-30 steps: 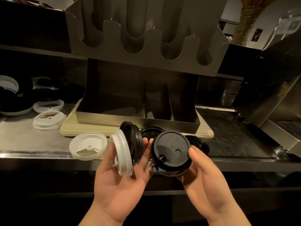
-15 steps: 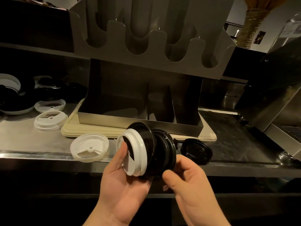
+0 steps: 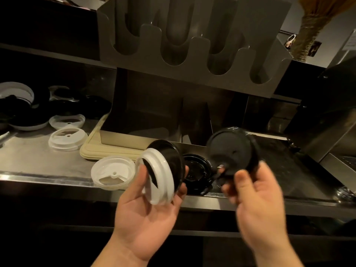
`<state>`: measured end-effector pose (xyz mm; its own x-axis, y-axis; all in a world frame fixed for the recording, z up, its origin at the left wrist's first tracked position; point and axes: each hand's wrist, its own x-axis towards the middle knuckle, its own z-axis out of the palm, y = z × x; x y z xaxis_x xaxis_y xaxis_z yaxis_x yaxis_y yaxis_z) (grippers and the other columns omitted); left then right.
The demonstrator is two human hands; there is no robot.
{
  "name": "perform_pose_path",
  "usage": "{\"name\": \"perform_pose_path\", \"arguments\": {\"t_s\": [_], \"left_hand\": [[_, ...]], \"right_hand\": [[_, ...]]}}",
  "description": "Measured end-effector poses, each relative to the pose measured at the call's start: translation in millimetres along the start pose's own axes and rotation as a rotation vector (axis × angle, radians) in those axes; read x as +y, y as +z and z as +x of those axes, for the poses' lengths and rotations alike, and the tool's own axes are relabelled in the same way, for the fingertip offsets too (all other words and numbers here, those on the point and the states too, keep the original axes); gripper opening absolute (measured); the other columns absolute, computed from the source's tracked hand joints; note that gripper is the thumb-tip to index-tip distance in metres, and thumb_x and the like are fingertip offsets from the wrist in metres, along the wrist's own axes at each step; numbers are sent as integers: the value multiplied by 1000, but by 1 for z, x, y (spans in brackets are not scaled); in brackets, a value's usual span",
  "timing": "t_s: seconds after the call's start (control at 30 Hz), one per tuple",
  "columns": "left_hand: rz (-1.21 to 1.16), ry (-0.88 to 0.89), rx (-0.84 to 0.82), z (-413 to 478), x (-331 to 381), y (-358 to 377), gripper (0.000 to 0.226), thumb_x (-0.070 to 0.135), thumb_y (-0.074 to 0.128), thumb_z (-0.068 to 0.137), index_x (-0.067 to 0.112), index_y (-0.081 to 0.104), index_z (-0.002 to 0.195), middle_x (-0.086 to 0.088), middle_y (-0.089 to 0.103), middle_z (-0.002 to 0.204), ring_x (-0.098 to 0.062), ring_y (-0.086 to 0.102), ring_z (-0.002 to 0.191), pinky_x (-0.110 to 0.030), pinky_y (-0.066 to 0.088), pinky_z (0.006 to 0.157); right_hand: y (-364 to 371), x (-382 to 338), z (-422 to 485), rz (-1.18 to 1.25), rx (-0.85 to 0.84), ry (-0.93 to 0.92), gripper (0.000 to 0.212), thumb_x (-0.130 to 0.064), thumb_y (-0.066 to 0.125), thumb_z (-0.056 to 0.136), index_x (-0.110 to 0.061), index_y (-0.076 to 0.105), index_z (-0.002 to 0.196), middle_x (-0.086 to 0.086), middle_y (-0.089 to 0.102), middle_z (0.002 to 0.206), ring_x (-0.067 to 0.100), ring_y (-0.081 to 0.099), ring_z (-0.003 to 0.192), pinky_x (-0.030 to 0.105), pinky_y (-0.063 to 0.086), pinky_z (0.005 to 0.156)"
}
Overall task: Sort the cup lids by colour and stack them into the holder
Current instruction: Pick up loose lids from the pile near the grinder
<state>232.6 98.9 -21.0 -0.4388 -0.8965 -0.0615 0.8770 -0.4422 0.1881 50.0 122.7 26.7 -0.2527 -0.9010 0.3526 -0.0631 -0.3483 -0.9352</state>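
1. Two hands are at work over the counter's front edge, both palm-up. The left hand (image 3: 146, 214) grips a white lid (image 3: 156, 180) on edge with a dark lid (image 3: 170, 159) pressed against its back, thumb on one side and fingers curled round the other.
2. The right hand (image 3: 258, 201) is blurred. It pinches a single black lid (image 3: 231, 149) by its lower rim, tipped up to face us and well apart from the left pair.
3. I judge this to be the sorting step: a mixed handful is being split by colour, and nothing in hand has reached the holder yet.
4. At twelve o'clock between the wrists, spare black lids (image 3: 196, 174) lie on the steel counter (image 3: 28, 157). At nine o'clock from the left hand rests a pale lid (image 3: 112, 173). Towards ten o'clock are two more pale ones (image 3: 67, 138) and a mixed heap (image 3: 19, 105).
5. The holder (image 3: 150, 45) stands at twelve o'clock on a beige tray (image 3: 92, 149). I can make out no lids in its slots or lower bins.
6. Next, to my eye, the single black lid wants carrying forward into one slot and seating flat. The left pair needs parting so that white goes elsewhere.
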Motion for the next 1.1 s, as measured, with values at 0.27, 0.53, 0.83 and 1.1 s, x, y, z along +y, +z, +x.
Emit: {"name": "perform_pose_path", "arguments": {"t_s": [0.27,0.53,0.83,1.1], "left_hand": [[-33,67,-3,3,14,-12,100,25,101,46,26,61,138,-9,62,136,-30,66,105,-37,54,81],[-31,70,11,2,17,-13,97,26,101,44,26,65,134,-9,67,124,-27,65,99,-31,36,93],[-37,40,38,2,14,-16,102,25,103,40,22,64,134,-8,63,121,-23,57,98,-32,39,85],[23,-38,41,0,8,-10,81,24,101,46,14,72,121,-9,60,120,-24,56,94,-36,48,70]], "right_hand": [[-38,12,59,-610,-221,-176,38,-9,69,91,-46,70,98,-17,69,93,4,63,94,27,49,82],[-24,30,64,-1190,-539,-468,34,-6,70,90,-32,76,113,-17,70,107,5,48,95,27,50,74],[-9,20,54,-1310,-670,-303,37,-52,49,99,-43,56,134,-27,53,122,1,34,115,23,38,97],[-12,25,41,-1288,-532,-313,36,-55,57,93,-40,60,125,-21,45,129,6,34,126,30,33,103]]}}
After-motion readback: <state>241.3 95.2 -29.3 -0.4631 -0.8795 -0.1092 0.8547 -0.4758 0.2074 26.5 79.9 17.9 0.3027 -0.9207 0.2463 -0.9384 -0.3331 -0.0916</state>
